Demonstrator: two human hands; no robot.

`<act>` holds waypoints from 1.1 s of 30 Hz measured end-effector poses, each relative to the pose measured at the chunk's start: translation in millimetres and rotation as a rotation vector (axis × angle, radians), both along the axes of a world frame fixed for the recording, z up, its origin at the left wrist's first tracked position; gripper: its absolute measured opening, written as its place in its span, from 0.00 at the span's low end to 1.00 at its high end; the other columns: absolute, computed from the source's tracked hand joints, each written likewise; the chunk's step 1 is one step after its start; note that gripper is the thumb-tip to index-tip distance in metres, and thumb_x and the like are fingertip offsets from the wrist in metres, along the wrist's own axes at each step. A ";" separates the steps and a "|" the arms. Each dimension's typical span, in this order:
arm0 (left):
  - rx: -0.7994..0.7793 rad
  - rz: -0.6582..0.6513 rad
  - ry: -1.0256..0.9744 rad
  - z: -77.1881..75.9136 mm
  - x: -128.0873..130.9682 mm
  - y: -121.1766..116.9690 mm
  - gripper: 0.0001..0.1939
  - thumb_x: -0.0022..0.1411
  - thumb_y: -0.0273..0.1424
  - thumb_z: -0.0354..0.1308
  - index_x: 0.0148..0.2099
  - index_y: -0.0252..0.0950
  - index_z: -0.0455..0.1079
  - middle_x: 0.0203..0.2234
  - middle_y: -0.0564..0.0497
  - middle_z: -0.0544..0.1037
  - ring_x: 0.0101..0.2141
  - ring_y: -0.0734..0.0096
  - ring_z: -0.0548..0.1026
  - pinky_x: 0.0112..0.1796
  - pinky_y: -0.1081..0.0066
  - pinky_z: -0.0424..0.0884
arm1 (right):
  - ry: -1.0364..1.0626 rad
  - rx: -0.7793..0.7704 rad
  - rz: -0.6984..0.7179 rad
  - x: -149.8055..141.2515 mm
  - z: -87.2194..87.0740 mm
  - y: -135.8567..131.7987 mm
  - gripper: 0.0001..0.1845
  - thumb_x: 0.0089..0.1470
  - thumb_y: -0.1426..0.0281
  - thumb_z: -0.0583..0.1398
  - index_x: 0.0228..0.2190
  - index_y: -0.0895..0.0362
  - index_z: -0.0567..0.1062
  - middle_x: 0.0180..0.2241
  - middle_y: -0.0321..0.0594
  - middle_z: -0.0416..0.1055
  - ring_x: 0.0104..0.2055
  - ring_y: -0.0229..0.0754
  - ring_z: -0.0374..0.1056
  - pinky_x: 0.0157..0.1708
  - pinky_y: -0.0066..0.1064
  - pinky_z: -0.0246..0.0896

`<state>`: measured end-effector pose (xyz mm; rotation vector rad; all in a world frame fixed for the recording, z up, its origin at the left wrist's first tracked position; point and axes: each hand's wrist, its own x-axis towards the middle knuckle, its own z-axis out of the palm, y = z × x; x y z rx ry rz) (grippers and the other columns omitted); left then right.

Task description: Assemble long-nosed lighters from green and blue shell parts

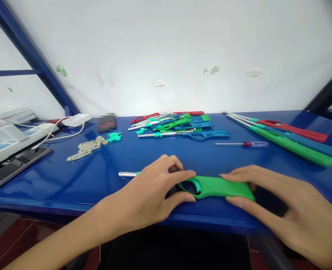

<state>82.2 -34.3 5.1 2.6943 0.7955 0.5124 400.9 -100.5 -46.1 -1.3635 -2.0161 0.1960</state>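
A green long-necked gas lighter lies near the front edge of the blue table, its metal tube pointing left. My left hand pinches it around the trigger loop, thumb below and fingers above, and hides part of the neck. Around the handle's right end, my right hand is closed with thumb and fingers on opposite edges. A teal trigger shows inside the loop. Beyond my hands lies a screwdriver with a clear and red handle.
Several red, blue and green lighter parts are heaped at the back. Whole-looking lighters lie at right. Clear plastic pieces and teal triggers sit left of centre. A power strip, cable and dark tablet occupy the left side.
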 end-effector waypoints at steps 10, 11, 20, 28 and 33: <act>-0.009 -0.014 0.026 -8.1 -5.7 2.7 0.24 0.84 0.41 0.61 0.73 0.33 0.74 0.56 0.41 0.77 0.54 0.56 0.81 0.58 0.58 0.81 | -0.011 0.014 -0.003 0.9 0.5 -0.6 0.16 0.73 0.48 0.65 0.56 0.37 0.83 0.55 0.32 0.88 0.53 0.55 0.87 0.50 0.42 0.85; -0.010 -0.010 0.033 -7.1 -5.5 2.4 0.24 0.84 0.41 0.61 0.73 0.33 0.74 0.56 0.41 0.77 0.54 0.56 0.82 0.59 0.58 0.81 | -0.010 0.012 -0.004 0.6 0.8 -0.3 0.16 0.73 0.48 0.65 0.55 0.37 0.84 0.55 0.33 0.87 0.53 0.55 0.87 0.48 0.42 0.85; 0.004 0.013 0.059 -2.1 -3.1 1.5 0.18 0.85 0.34 0.61 0.70 0.36 0.72 0.54 0.45 0.78 0.53 0.59 0.82 0.56 0.63 0.81 | -0.041 -0.008 -0.003 4.3 3.1 0.5 0.15 0.74 0.50 0.65 0.55 0.37 0.84 0.57 0.34 0.85 0.54 0.55 0.86 0.42 0.40 0.83; 0.086 -0.059 -0.067 -10.0 -11.6 1.6 0.13 0.85 0.24 0.57 0.65 0.33 0.76 0.53 0.44 0.81 0.51 0.63 0.82 0.54 0.68 0.81 | -0.035 0.006 0.001 2.4 6.1 -0.2 0.15 0.74 0.49 0.65 0.55 0.37 0.86 0.56 0.34 0.86 0.53 0.53 0.86 0.47 0.40 0.83; 0.107 -0.075 -0.115 -13.4 -11.8 4.4 0.14 0.84 0.23 0.57 0.65 0.33 0.78 0.52 0.43 0.82 0.49 0.65 0.83 0.52 0.70 0.82 | -0.012 -0.034 0.015 6.2 8.6 0.3 0.18 0.71 0.47 0.67 0.55 0.38 0.86 0.56 0.35 0.87 0.52 0.53 0.86 0.53 0.40 0.83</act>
